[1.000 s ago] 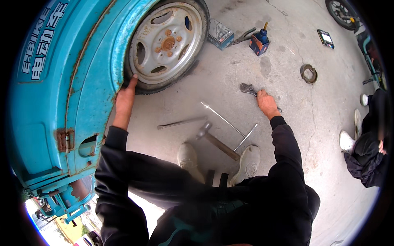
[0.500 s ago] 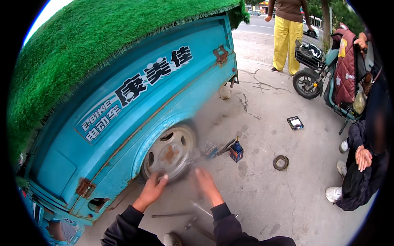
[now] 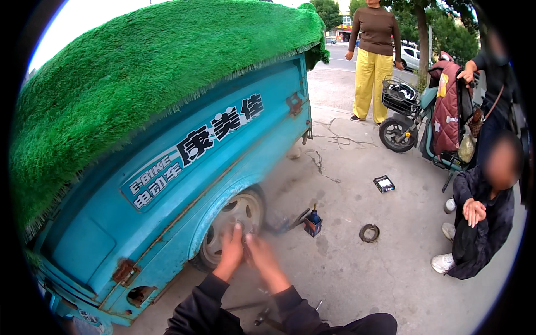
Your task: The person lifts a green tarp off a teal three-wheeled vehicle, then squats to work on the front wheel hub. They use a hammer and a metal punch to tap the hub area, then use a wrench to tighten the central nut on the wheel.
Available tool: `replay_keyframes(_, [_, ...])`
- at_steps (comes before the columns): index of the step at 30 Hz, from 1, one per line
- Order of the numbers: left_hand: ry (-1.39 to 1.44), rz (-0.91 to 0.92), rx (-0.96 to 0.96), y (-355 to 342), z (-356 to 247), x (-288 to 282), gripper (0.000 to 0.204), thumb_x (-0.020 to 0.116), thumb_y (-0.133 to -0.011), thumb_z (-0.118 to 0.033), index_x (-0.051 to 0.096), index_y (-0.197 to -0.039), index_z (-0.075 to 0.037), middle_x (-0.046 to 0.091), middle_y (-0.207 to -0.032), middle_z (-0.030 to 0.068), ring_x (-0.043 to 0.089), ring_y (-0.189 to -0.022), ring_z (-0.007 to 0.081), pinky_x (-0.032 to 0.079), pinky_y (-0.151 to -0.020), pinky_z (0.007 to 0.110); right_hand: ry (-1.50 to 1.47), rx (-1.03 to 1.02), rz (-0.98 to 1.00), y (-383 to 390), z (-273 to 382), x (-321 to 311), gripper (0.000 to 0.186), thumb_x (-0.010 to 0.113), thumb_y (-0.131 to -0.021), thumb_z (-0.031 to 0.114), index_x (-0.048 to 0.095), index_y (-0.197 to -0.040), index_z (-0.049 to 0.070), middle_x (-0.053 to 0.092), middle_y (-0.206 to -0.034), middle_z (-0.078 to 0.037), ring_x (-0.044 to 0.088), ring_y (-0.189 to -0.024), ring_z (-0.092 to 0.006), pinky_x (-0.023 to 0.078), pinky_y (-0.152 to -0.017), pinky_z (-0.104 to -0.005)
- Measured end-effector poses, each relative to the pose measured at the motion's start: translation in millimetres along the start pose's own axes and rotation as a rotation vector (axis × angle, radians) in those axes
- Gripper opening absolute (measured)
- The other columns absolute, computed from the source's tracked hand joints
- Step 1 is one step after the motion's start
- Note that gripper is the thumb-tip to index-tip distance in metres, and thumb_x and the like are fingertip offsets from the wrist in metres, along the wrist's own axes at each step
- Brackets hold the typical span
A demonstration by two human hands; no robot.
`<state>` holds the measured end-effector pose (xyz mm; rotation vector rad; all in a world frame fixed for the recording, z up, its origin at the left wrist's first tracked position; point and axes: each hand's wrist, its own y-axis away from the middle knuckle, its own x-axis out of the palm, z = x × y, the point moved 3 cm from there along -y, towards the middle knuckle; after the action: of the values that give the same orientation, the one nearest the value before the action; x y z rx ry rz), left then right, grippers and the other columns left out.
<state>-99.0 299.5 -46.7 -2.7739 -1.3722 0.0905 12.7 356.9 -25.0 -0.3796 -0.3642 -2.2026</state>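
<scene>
My left hand [image 3: 230,254] is raised in front of the wheel [image 3: 249,207] of a blue cargo vehicle, its fingers stretched upward. I see nothing held in it. Close beside it, my right hand [image 3: 267,262] is smeared by motion, so its fingers cannot be read. Whether the two palms touch is unclear. Behind my hands, the pale wheel rim with round holes is partly covered. Below my forearms, metal tools [image 3: 261,317] lie on the ground, mostly hidden by my sleeves.
A small box with a dark blue bottle [image 3: 313,223] stands right of the wheel. Farther right lie a dark ring [image 3: 369,233] and a flat black box [image 3: 384,183]. One person crouches at right; others stand by a parked scooter [image 3: 403,125]. Green turf [image 3: 167,61] covers the vehicle's top.
My hands have come together from apart in front of the wheel. The view has tilted up, showing more of the people and street.
</scene>
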Motion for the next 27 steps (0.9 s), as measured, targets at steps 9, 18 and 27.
replay_keyframes(9, [0.058, 0.080, -0.207, 3.7, 13.3, -15.2, 0.036, 0.047, -0.105, -0.030, 0.050, -0.129, -0.003, 0.058, -0.124, 0.0115, 0.053, -0.122, 0.0209, 0.041, -0.105, 0.039, -0.091, 0.194, -0.096, -12.8, -53.3, -11.5, 0.035, 0.058, -0.100, 0.042, 0.057, -0.094, 0.008, 0.050, -0.061, 0.000, 0.048, -0.046, -0.0098, 0.039, -0.041, -0.0263])
replay_keyframes(18, [-0.204, 0.142, -0.301, 29.5, 37.1, -41.0, 0.044, 0.047, -0.105, -0.033, 0.048, -0.138, -0.004, 0.057, -0.130, 0.0097, 0.054, -0.122, 0.0206, 0.045, -0.102, 0.037, 0.190, -0.029, 0.012, -23.1, -136.8, -27.3, 0.030, 0.059, -0.099, 0.034, 0.062, -0.103, 0.004, 0.055, -0.066, -0.001, 0.048, -0.052, -0.0086, 0.038, -0.046, -0.0256])
replay_keyframes(27, [-0.049, 0.056, -0.322, 19.8, 36.7, -59.5, 0.036, 0.046, -0.106, -0.027, 0.051, -0.131, -0.002, 0.060, -0.124, 0.0072, 0.058, -0.113, 0.0199, 0.049, -0.096, 0.036, -0.235, 0.206, 0.161, -18.1, -125.2, 4.2, 0.028, 0.058, -0.100, 0.031, 0.061, -0.101, 0.003, 0.054, -0.066, 0.000, 0.046, -0.050, -0.0074, 0.035, -0.044, -0.0245])
